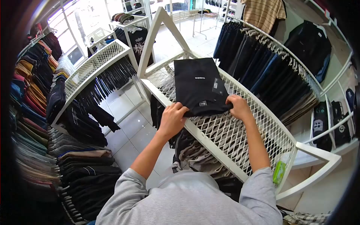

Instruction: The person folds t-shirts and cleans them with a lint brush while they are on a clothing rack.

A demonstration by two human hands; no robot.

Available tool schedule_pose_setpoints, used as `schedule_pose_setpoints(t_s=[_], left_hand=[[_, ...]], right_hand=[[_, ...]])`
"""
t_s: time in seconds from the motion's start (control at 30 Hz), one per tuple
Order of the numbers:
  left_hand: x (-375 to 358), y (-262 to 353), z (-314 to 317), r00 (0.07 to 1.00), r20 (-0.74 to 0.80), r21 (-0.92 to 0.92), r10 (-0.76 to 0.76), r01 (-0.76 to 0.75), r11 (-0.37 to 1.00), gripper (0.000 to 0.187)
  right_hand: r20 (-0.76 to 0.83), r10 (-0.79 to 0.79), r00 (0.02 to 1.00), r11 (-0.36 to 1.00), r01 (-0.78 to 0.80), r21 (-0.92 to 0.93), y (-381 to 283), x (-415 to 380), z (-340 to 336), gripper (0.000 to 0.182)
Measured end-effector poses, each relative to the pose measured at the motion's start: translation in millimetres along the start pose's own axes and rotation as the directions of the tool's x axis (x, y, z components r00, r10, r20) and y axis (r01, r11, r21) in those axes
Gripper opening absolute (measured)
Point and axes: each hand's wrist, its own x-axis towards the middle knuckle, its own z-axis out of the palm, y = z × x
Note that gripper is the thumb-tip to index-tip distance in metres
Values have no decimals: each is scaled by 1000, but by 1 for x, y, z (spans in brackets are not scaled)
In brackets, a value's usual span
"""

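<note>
A black T-shirt (193, 84), folded into a rectangle, lies on the white mesh-topped rack (225, 135) in front of me. It bears small white lettering at its middle, a dark hang tag on the right side and a neck label near the collar. My left hand (173, 119) pinches the near left corner of the shirt, fingers curled over its edge. Gripping the near right corner, my right hand (239, 107) has its thumb and fingers closed on the fabric. Both hands rest close to the mesh surface.
Garments hang beneath the mesh. A green packet (279, 172) sits at the rack's near right end. Jeans (255, 63) hang along a curved rail at the right. Another mesh-topped rack (93, 65) and rows of hanging clothes (33, 123) stand at the left.
</note>
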Motion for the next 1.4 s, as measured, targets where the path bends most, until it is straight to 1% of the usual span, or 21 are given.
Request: schedule_pose_setpoints(t_s=[0.23,0.3,0.33,0.37,0.4,0.43,0.47,0.5,0.57,0.63,0.7,0.73,0.9,0.97,1.0,1.07,1.1,1.17,1.27,1.3,1.4], left_hand=[[-18,-32,-11,944,-241,-80,-223,210,974,30],[-28,-61,10,756,-535,-106,-377,383,918,42],[-35,-69,25,755,-535,-106,-380,386,916,42],[-44,-75,40,608,-312,-627,-730,446,639,44],[-52,-77,47,471,77,-916,-879,381,124,50],[-60,-74,49,468,73,-919,-881,375,124,50],[-69,-71,50,535,396,-909,-746,342,-237,61],[-77,-67,51,602,633,-754,-488,335,-565,72],[-81,-43,54,630,611,-760,-480,299,-577,76],[-76,-6,48,661,584,-768,-471,261,-584,79],[-72,29,33,656,472,-877,-588,280,-391,77],[-74,32,33,657,463,-886,-595,324,-331,63],[-72,16,29,613,437,-899,-658,324,-296,37],[-70,-16,27,623,366,-930,-692,219,-294,37],[-67,-29,22,655,347,-928,-671,136,-347,34],[-66,-46,21,667,321,-917,-672,41,-398,33],[-67,-49,27,660,325,-916,-678,41,-400,33],[-67,-49,40,704,380,-905,-600,150,-397,41],[-63,-15,39,726,293,-938,-621,94,-333,46],[-61,-4,35,702,249,-954,-667,61,-292,47],[-65,5,35,731,221,-968,-646,81,-239,50]], right_hand=[[150,-26,988,997,37,-69,-58,-13,-10,22],[156,-226,962,974,225,25,-100,-24,-4,24],[259,-280,924,939,208,274,-119,-26,-11,28],[340,-354,872,852,150,502,-132,-26,-16,34],[374,-345,861,802,64,594,-133,-22,-15,35],[334,-315,888,779,41,626,-129,-14,-14,32],[249,-216,944,836,47,547,-118,-3,-14,31],[151,-122,981,885,39,464,-103,8,-13,30],[-145,-52,988,990,70,125,-47,29,7,36],[-233,269,935,960,-278,-8,2,40,25,42],[-180,443,878,879,-465,-106,35,42,37,47],[-218,396,892,900,-424,-100,39,42,40,44],[-214,263,941,944,-297,-142,22,29,18,32],[-30,467,884,852,-458,-255,-17,16,-10,31],[37,432,901,855,-396,-336,-36,4,-22,31],[248,257,934,953,-203,-224,-76,-26,-38,31],[519,127,845,983,-177,47,-101,-28,-56,31],[726,187,662,886,-433,167,-132,-21,-71,38],[202,236,950,960,-260,101,-89,-9,-21,34],[62,258,964,955,-264,133,-70,-4,0,37],[-33,283,959,959,-284,-22,-57,2,26,40]])
